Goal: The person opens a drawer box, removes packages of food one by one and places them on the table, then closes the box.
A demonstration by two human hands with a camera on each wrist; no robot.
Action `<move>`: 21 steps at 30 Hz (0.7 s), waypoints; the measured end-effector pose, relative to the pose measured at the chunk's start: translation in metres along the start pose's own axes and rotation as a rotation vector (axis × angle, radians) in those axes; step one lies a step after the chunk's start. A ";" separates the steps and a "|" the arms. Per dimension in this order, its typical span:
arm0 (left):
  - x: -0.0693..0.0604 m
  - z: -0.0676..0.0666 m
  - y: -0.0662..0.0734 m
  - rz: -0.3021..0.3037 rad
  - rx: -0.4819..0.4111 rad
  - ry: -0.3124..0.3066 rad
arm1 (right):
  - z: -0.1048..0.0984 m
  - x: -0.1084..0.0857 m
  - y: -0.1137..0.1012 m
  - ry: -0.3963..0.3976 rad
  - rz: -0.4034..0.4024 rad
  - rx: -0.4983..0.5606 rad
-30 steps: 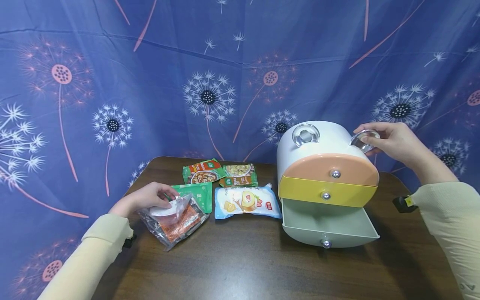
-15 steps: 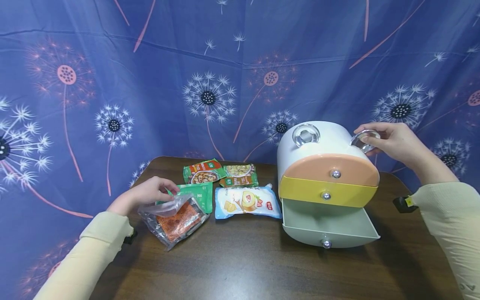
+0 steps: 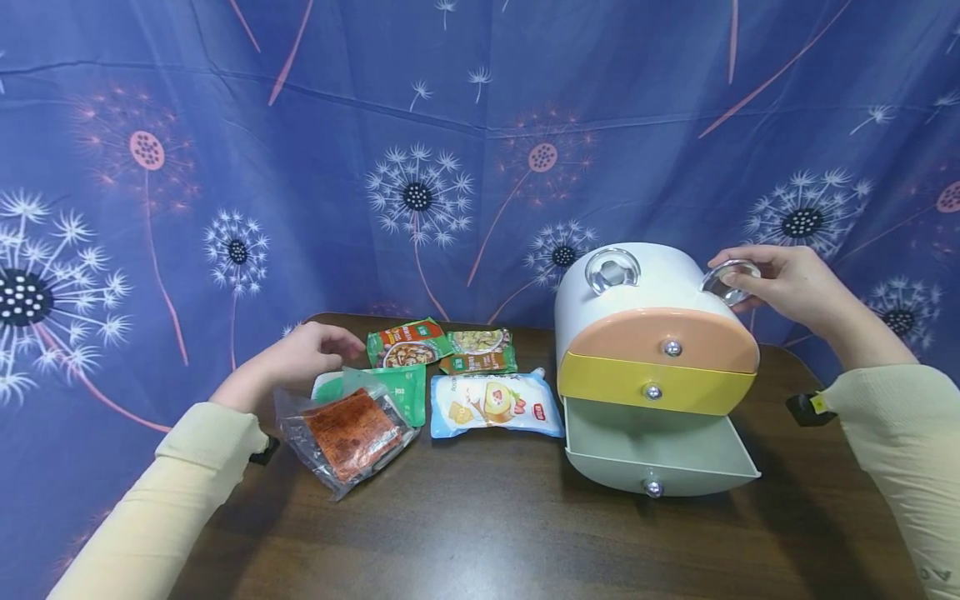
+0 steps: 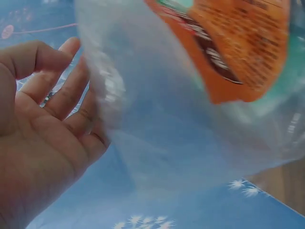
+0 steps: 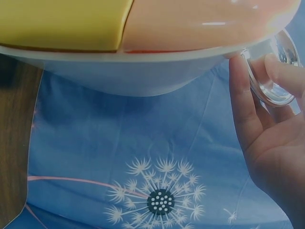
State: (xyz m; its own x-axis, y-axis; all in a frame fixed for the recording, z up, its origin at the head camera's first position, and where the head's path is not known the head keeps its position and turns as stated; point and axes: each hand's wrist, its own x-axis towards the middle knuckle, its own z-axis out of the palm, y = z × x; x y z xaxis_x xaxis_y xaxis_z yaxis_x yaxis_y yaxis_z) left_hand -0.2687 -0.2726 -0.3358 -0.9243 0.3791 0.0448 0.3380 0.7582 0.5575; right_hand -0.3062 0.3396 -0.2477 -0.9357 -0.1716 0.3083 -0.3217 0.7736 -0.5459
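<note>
My left hand (image 3: 300, 362) hovers at the table's left side with nothing in its grasp, fingers relaxed. Below and beside it lies a clear plastic bag (image 3: 356, 435) with an orange-red printed pack inside; in the left wrist view its loose film (image 4: 157, 129) comes right up to the fingers. A green packet (image 3: 407, 390) lies partly under this bag. On the right, my right hand (image 3: 797, 283) pinches a shiny silver ear-shaped piece (image 3: 729, 282) on top of a rounded white box (image 3: 652, 271), thumb inside the ring in the right wrist view.
The box has a peach drawer (image 3: 630, 337), a yellow drawer (image 3: 600, 379) and a pulled-out pale green drawer (image 3: 600, 454). Green-and-orange food packets (image 3: 408, 343) and a white-and-blue snack bag (image 3: 487, 404) lie on the wooden table (image 3: 480, 517). A blue patterned cloth (image 3: 322, 183) hangs behind.
My left hand has let go of the clear bag's end and moved up and away from it. The bag's folded film has opened out leftward. My right hand has stayed on the silver ear.
</note>
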 end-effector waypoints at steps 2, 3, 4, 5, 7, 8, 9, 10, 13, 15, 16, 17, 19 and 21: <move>0.001 -0.002 0.006 -0.011 -0.002 0.004 | 0.000 0.000 0.000 0.002 0.004 -0.005; 0.002 -0.003 0.009 -0.014 0.001 0.006 | 0.000 0.000 0.000 0.002 0.004 -0.006; 0.002 -0.003 0.011 -0.017 0.007 0.008 | 0.001 0.000 0.000 0.002 0.004 -0.007; 0.003 -0.004 0.014 -0.019 0.013 0.009 | 0.001 0.000 0.000 0.002 0.004 -0.008; 0.004 -0.004 0.020 -0.017 0.022 0.009 | 0.001 0.000 0.001 0.000 0.003 -0.010; 0.004 -0.004 0.023 -0.014 0.025 0.011 | 0.001 0.000 0.001 0.000 0.003 -0.009; 0.005 -0.004 0.026 -0.006 0.028 0.013 | 0.001 0.000 0.001 -0.001 0.004 -0.009; 0.006 -0.004 0.029 -0.005 0.028 0.015 | 0.001 0.000 0.001 -0.001 0.006 -0.010; 0.007 -0.004 0.038 0.016 0.041 0.028 | 0.001 0.000 0.001 -0.002 0.005 -0.008; 0.008 -0.005 0.044 0.030 0.054 0.037 | 0.001 0.000 0.001 -0.003 0.002 -0.006; 0.009 -0.005 0.047 0.033 0.061 0.041 | 0.000 0.000 0.001 -0.004 0.000 -0.004; 0.010 -0.005 0.050 0.039 0.068 0.044 | 0.000 0.000 0.002 -0.005 -0.002 -0.001; 0.013 -0.004 0.056 0.043 0.069 0.043 | 0.000 0.000 0.002 -0.006 -0.005 0.004; 0.016 -0.003 0.061 0.045 0.070 0.039 | -0.001 0.000 0.002 -0.006 -0.008 0.010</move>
State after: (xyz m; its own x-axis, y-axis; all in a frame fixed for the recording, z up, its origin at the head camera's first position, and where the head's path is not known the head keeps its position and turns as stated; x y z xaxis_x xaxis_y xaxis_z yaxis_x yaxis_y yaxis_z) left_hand -0.2632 -0.2218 -0.2986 -0.9135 0.3939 0.1019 0.3901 0.7766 0.4946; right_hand -0.3072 0.3416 -0.2482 -0.9339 -0.1818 0.3077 -0.3308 0.7658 -0.5515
